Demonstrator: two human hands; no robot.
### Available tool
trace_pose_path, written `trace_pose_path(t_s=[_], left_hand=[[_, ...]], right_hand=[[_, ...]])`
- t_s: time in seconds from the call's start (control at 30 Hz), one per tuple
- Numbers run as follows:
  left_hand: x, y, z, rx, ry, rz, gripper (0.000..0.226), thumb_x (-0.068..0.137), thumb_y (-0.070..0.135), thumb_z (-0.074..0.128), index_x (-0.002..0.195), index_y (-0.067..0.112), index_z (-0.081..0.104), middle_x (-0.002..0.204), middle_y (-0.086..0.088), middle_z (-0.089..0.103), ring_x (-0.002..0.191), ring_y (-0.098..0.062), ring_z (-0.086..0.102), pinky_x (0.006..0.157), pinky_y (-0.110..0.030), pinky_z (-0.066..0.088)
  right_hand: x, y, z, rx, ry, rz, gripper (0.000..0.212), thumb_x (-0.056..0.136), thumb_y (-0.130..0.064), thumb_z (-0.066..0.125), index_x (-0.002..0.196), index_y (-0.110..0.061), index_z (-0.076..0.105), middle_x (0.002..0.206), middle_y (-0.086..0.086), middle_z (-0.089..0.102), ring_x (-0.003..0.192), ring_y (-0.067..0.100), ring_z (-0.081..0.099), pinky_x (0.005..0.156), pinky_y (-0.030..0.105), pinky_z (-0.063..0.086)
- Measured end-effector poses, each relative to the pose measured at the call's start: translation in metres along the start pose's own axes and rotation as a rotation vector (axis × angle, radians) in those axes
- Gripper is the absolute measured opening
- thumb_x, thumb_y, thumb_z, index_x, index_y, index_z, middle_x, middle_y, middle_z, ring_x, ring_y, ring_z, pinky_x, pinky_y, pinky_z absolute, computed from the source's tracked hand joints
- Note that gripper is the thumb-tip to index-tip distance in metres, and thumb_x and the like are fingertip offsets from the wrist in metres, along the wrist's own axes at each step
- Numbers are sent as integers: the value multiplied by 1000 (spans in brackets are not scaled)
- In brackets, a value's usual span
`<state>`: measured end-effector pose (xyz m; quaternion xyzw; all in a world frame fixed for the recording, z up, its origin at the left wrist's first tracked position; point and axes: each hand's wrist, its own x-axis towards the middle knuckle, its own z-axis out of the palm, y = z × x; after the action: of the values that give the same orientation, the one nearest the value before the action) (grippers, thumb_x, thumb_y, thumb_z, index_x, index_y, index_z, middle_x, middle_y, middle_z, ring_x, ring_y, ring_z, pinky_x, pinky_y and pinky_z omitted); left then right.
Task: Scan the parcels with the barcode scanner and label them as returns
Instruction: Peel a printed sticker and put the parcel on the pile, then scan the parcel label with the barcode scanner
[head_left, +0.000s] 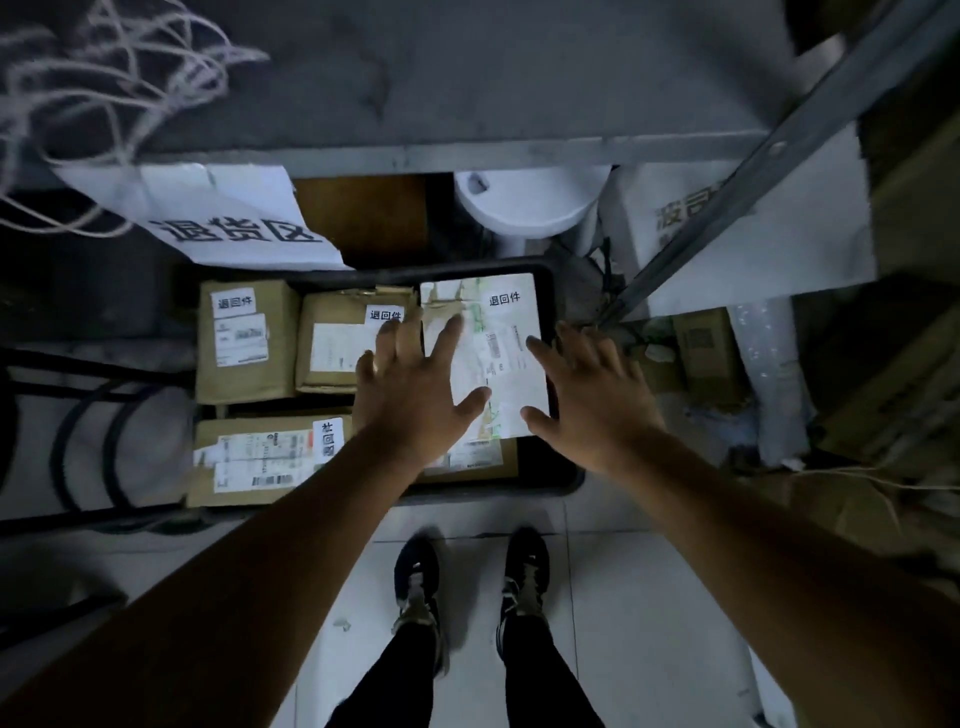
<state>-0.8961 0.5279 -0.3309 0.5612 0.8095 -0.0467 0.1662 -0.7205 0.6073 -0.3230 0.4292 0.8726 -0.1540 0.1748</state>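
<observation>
A white flat parcel (506, 338) with a white return label lies in the right half of a black bin (550, 483) on the floor. My left hand (410, 395) hovers over the parcel's left edge with fingers spread. At the parcel's right edge my right hand (587, 395) is also spread, holding nothing. Three brown cardboard parcels with white return labels sit to the left: one at the back left (244, 343), one in the middle (332, 343), one at the front left (260, 457). No barcode scanner is in view.
A white paper sign (234, 223) hangs from the grey shelf (467, 150) above the bin. A white round container (530, 202) and a slanted metal post (737, 208) stand behind. Boxes (706, 353) pile at the right. My feet (467, 577) stand on pale floor tiles.
</observation>
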Motion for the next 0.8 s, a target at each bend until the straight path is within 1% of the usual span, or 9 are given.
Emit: trace_pose_path(t_s=[0.07, 0.17, 0.23, 0.3, 0.4, 0.53, 0.6, 0.7, 0.8], left_hand=[[-43, 14, -40, 15, 11, 47, 84, 89, 71, 42, 155, 33, 6, 162, -10, 6, 147, -34, 11, 112, -52, 29], [-114, 36, -96, 44, -20, 158, 77, 92, 64, 41, 155, 31, 11, 161, -9, 9, 146, -32, 14, 114, -52, 27], [-160, 49, -124, 51, -11, 252, 73, 93, 59, 44, 155, 29, 17, 159, -9, 16, 144, -32, 18, 112, -50, 29], [-202, 60, -146, 23, 26, 351, 69, 92, 54, 49, 152, 26, 28, 155, -10, 26, 140, -33, 28, 108, -49, 35], [-261, 73, -171, -43, 56, 529, 64, 92, 48, 54, 148, 21, 39, 149, -12, 36, 133, -34, 37, 98, -47, 43], [-332, 87, -189, -45, 66, 743, 62, 91, 48, 55, 146, 21, 42, 145, -11, 40, 129, -32, 40, 92, -45, 44], [-361, 98, -193, -38, 60, 821, 61, 92, 49, 53, 146, 23, 41, 146, -9, 39, 130, -30, 39, 94, -44, 44], [-399, 123, -198, -9, 46, 932, 60, 95, 50, 50, 148, 26, 35, 151, -6, 33, 136, -27, 33, 101, -44, 40], [-437, 156, -205, -8, 40, 1060, 59, 96, 49, 49, 149, 27, 33, 154, -4, 30, 139, -25, 29, 103, -42, 37]], right_hand=[[-50, -9, -33, 67, 20, 52, 80, 91, -60, 47, 155, -33, 6, 162, 4, 9, 146, 32, 15, 111, 52, 28], [-136, -25, -78, 155, 50, 119, 78, 91, -60, 46, 155, -31, 11, 161, 6, 14, 144, 32, 21, 110, 51, 30], [-197, -35, -100, 177, 87, 193, 77, 91, -60, 46, 155, -30, 15, 160, 8, 18, 143, 33, 26, 110, 50, 31], [-258, -47, -113, 213, 124, 280, 76, 92, -59, 46, 155, -29, 15, 160, 8, 19, 143, 32, 27, 111, 50, 31], [-344, -65, -120, 199, 170, 390, 75, 94, -60, 44, 155, -30, 11, 161, 6, 15, 143, 30, 25, 112, 48, 29], [-451, -89, -116, 245, 234, 627, 77, 93, -63, 43, 156, -32, 10, 161, 6, 17, 144, 29, 26, 113, 45, 29], [-499, -101, -111, 262, 270, 719, 76, 93, -62, 45, 155, -32, 12, 159, 5, 21, 143, 29, 28, 112, 45, 31], [-565, -113, -102, 285, 348, 860, 74, 93, -60, 47, 154, -33, 17, 156, 4, 28, 139, 29, 34, 107, 44, 36], [-625, -119, -92, 320, 428, 997, 75, 91, -58, 52, 154, -31, 20, 154, 4, 32, 136, 29, 37, 105, 43, 37]])
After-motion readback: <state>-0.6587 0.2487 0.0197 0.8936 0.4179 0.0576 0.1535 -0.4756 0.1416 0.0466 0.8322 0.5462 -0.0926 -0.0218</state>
